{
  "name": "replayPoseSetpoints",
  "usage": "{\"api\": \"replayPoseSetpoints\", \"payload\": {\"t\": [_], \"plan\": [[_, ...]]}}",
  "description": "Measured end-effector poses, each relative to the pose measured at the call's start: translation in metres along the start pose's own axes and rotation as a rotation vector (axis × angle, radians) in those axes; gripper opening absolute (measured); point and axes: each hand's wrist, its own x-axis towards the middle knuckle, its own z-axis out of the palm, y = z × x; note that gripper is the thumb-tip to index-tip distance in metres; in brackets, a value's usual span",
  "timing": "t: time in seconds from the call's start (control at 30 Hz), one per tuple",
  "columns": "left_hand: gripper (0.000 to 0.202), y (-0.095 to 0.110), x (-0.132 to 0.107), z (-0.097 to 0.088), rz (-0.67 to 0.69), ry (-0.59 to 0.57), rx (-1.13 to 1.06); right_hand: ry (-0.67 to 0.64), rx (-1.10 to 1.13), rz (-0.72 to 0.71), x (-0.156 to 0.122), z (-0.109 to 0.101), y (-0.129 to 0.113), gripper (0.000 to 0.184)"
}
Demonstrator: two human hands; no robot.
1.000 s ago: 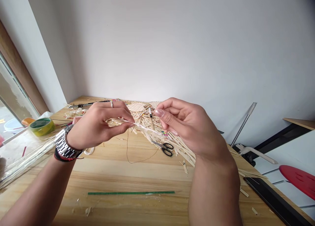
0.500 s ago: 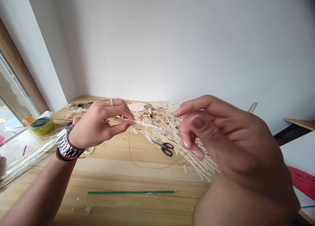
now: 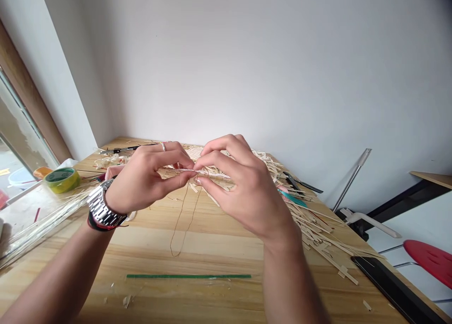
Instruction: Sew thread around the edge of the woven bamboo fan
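Observation:
My left hand (image 3: 144,178), wearing a watch and a ring, pinches the edge of a thin, pale woven piece (image 3: 221,175) between thumb and forefinger. Close beside it, my right hand (image 3: 247,187) has its thumb and forefinger pressed together at the same edge. A thin brown thread (image 3: 175,255) hangs in a long loop below the fingertips, one strand coming from each hand's side. Most of the woven piece is hidden behind the fingers. Whether a needle sits in the right fingertips is too small to see.
Pale strips (image 3: 318,234) lie heaped across the back and right of the wooden table (image 3: 148,248). A green strip (image 3: 189,276) lies near the front. Yellow-green tape (image 3: 62,180) stands at left, a black bar (image 3: 395,286) at the right edge. A red seat (image 3: 427,260) is beyond.
My right hand has come in from the right, from a looser, raised pose, to the woven edge beside my left fingertips. The thread's loop hangs narrower and lower. The left hand barely moved.

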Motion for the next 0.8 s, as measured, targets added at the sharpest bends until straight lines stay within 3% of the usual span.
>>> {"api": "replayPoseSetpoints", "payload": {"t": [0.27, 0.4, 0.6, 0.7, 0.8], "plan": [[0.007, 0.000, 0.000, -0.001, -0.010, -0.002, -0.004, 0.079, 0.120, -0.020, 0.000, 0.007, 0.006, 0.013], [0.008, 0.000, 0.000, -0.002, -0.022, -0.021, -0.005, 0.102, 0.385, 0.058, -0.002, 0.002, 0.001, 0.010], [0.008, -0.003, -0.001, -0.002, -0.029, -0.010, -0.021, 0.255, 0.785, 0.153, -0.007, -0.019, -0.014, 0.010], [0.007, -0.004, -0.001, -0.001, -0.027, 0.005, -0.048, 0.192, 0.966, 0.207, -0.025, -0.029, -0.023, 0.012], [0.006, -0.005, -0.001, 0.000, -0.029, 0.024, -0.048, 0.108, 1.106, 0.356, -0.058, -0.032, -0.031, 0.009]]}}
